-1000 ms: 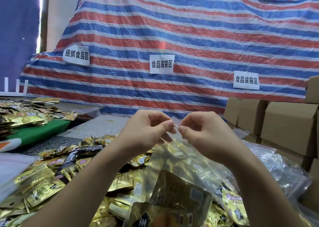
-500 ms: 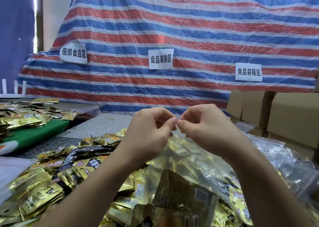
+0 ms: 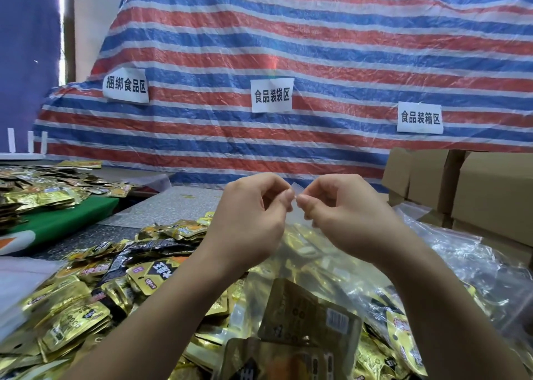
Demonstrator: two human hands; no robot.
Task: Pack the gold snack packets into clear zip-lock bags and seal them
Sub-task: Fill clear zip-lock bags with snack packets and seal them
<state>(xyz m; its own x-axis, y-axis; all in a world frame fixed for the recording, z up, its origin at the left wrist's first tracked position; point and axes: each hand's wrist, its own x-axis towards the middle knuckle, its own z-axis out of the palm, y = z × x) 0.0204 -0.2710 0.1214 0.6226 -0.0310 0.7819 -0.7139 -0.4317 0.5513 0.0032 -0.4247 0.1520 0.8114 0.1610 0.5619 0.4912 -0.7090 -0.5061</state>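
A clear zip-lock bag (image 3: 300, 267) hangs in front of me with gold snack packets (image 3: 311, 316) inside it. My left hand (image 3: 248, 221) and my right hand (image 3: 346, 221) both pinch its top edge, thumbs and forefingers almost touching at the middle of the strip. Below the bag, a heap of loose gold packets (image 3: 75, 322) covers the table, with some black packets mixed in.
Clear bags holding packets (image 3: 467, 267) pile up at the right. Brown cardboard boxes (image 3: 476, 189) stand behind them. Another heap of packets (image 3: 37, 189) lies on a green cloth at the far left. A striped tarp with paper signs (image 3: 272, 95) forms the back wall.
Both hands have stayed pinched together on the bag's top edge. The view has shifted slightly, and the hands sit a little lower and more central.
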